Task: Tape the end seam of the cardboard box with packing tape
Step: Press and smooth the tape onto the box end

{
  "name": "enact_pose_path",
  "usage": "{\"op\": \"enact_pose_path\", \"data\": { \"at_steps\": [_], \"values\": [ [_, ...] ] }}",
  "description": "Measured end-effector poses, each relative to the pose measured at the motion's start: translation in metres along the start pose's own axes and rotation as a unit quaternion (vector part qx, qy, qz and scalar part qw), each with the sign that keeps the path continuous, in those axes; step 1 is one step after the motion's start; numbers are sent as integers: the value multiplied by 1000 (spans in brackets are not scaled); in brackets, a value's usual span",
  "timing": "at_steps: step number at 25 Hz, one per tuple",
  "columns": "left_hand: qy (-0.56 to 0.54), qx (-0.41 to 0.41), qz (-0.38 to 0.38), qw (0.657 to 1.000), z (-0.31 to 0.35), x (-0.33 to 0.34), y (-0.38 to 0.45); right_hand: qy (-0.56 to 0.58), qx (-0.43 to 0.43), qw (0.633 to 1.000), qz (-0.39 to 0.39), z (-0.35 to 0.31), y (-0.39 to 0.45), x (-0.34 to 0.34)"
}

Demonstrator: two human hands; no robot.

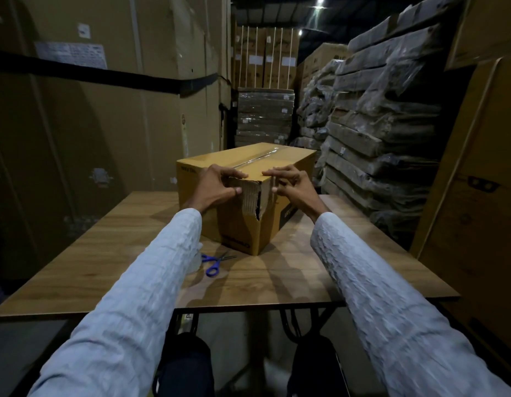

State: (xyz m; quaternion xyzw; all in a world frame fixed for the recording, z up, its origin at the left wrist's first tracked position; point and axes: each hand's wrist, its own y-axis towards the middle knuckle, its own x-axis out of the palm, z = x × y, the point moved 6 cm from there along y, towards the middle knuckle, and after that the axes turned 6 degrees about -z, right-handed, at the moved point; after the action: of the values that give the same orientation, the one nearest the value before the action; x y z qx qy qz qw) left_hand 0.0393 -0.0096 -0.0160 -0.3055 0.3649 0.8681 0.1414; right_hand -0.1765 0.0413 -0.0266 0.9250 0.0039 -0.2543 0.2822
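- The left hand [220, 183] lies fingers-flat on the near top edge of the cardboard box [245, 193], thumb on the end face; it pinches nothing.
- The right hand [291, 181] is spread over the right top corner, fingertips pressing.
- The box stands on the bench [306, 276], its near corner torn, with clear tape along the top seam.
- It looks stiff and probably light; the torn edge is weak, so press on sound board beside it.
- Scissors [215, 262] lie near.

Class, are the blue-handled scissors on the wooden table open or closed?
Slightly open: the blue-handled scissors lie flat on the wooden table, blades parted at the tips.
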Motion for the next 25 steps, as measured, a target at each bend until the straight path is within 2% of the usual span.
{"op": "enact_pose_path", "data": {
  "at_steps": [7, 11, 14, 18, 23, 25],
  "values": [
    [-32, 3, 47, 998, 5, 7, 1, 28, -10, 999, 44, -2, 3, 5],
    [-18, -7, 27, 999, 1, 3, 2, 3, 5, 999, 32, -1, 0, 3],
    [-29, 13, 7, 999, 2, 3, -2, -19, 0, 999, 29, -5, -4, 5],
    [-51, 20, 62, 997, 4, 14, -6, -4, -12, 999, 45, -8, -6, 9],
    [-28, -2, -23, 999, -15, 7, -16, 30, 31, 999, 15, 11, -3, 3],
    [-13, -9, 0, 1000, -22, -2, -25, 36, 42, 998, 28, 16, -6, 7]
  ]
}}
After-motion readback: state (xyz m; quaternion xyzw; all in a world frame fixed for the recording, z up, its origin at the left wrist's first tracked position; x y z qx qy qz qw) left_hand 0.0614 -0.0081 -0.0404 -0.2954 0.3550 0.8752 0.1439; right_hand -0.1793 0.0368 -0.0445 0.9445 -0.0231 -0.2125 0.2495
